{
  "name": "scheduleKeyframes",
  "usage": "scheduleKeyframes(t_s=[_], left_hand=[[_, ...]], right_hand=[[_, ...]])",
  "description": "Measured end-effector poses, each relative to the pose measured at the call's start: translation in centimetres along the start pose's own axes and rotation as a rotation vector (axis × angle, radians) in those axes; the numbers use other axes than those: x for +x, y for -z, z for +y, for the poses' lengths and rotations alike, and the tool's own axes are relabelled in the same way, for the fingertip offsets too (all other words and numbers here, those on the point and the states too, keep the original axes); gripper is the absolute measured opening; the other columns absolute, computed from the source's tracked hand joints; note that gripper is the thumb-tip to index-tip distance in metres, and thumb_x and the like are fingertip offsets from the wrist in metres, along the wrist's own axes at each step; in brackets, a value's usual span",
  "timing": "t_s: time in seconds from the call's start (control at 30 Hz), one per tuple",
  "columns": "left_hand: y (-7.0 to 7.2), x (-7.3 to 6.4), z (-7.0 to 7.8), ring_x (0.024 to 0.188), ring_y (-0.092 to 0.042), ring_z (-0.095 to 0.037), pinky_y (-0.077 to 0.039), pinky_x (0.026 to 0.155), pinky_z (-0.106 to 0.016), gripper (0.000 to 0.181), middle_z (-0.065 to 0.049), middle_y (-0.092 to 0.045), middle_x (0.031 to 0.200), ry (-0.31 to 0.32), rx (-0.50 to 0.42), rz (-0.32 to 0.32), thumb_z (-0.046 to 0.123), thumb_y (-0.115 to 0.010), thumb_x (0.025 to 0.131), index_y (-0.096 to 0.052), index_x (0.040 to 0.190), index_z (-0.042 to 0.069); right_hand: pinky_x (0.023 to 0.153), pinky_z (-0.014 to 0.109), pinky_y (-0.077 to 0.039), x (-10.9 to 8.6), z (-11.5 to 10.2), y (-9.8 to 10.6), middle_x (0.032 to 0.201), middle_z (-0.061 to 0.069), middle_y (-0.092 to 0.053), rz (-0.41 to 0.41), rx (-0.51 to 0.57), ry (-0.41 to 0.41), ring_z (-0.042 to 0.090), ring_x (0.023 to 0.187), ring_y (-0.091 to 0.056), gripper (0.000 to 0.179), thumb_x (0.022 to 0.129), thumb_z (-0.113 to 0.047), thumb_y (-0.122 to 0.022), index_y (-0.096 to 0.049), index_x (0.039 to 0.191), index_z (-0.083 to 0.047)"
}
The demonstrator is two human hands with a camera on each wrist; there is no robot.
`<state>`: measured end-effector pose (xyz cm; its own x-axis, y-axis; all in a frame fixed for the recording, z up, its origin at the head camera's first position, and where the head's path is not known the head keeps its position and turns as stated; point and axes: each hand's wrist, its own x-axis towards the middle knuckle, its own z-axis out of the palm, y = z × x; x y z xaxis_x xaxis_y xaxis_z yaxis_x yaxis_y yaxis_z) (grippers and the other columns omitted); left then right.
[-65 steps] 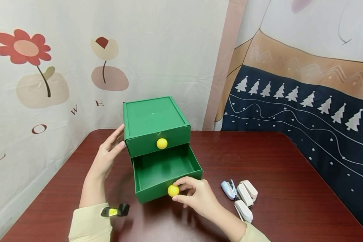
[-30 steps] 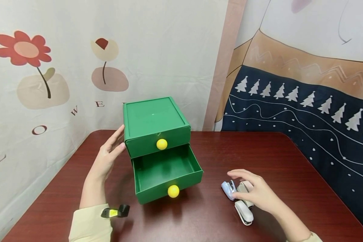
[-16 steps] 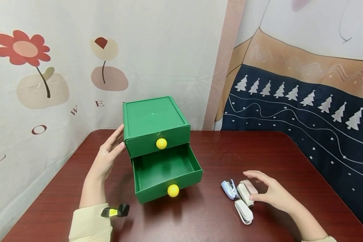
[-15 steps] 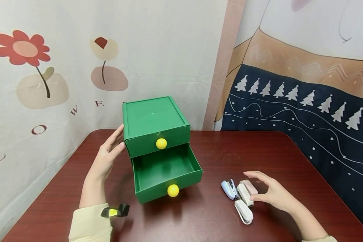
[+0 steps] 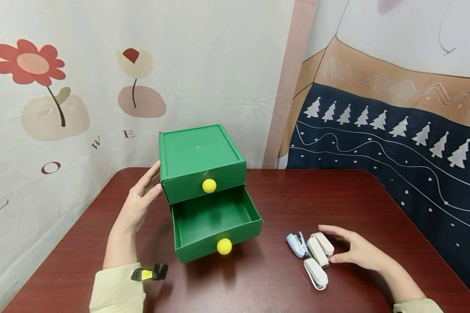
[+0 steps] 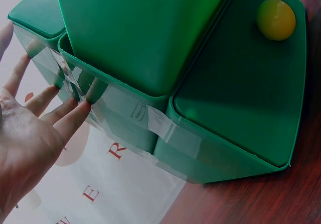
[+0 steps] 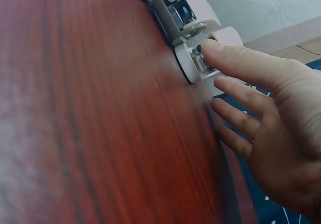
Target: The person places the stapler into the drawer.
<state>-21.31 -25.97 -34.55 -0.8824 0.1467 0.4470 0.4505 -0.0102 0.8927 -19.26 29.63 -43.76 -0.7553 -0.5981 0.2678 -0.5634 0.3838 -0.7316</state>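
Observation:
A green two-drawer box [image 5: 197,150] stands on the table, its top drawer in and its lower drawer [image 5: 216,222] pulled out with nothing inside. My left hand [image 5: 133,208] rests its outstretched fingertips against the box's left side, where clear tape [image 6: 160,122] shows in the left wrist view. To the right lies a group of small staplers: light blue [image 5: 296,246], cream [image 5: 316,251], pink [image 5: 324,244] and white [image 5: 315,274]. My right hand [image 5: 358,250] is just right of the pink one, thumb and fingers spread, holding nothing.
Yellow ball knobs mark the upper drawer [image 5: 209,186] and the lower drawer [image 5: 224,246]. The dark red wooden table [image 5: 274,287] reaches back to a flower-printed curtain [image 5: 219,65]. A navy cloth with trees [image 5: 376,143] hangs at the right.
My right hand has left the lower drawer's knob, passed over the staplers and come down at their right side. My left hand has stayed against the box.

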Motion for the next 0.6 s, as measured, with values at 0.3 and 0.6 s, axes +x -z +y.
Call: scheduleKeyframes(t_s=[0.3, 0.6], left_hand=[[0.0, -0.02, -0.05, 0.133, -0.034, -0.013, -0.035, 0.096, -0.02, 0.054, -0.003, -0.034, 0.15, -0.005, -0.002, 0.002, 0.004, -0.046, 0.101, -0.031, 0.152, 0.015], [-0.06, -0.09, 0.09, 0.135, -0.032, -0.016, -0.035, 0.096, -0.02, 0.054, -0.002, -0.035, 0.15, 0.001, 0.009, 0.002, 0.005, -0.046, 0.101, -0.031, 0.152, 0.015]], right_hand=[[0.094, 0.012, -0.03, 0.09, 0.32, -0.23, 0.13, 0.004, -0.056, -0.017, -0.076, -0.059, 0.002, 0.117, -0.045, 0.071, 0.074, -0.021, -0.083, -0.053, 0.137, -0.009], [0.093, 0.014, -0.032, 0.2, 0.43, -0.38, 0.125, 0.003, -0.058, 0.005, -0.107, -0.002, 0.005, 0.114, -0.048, 0.067, 0.072, -0.017, -0.084, -0.057, 0.132, -0.008]])
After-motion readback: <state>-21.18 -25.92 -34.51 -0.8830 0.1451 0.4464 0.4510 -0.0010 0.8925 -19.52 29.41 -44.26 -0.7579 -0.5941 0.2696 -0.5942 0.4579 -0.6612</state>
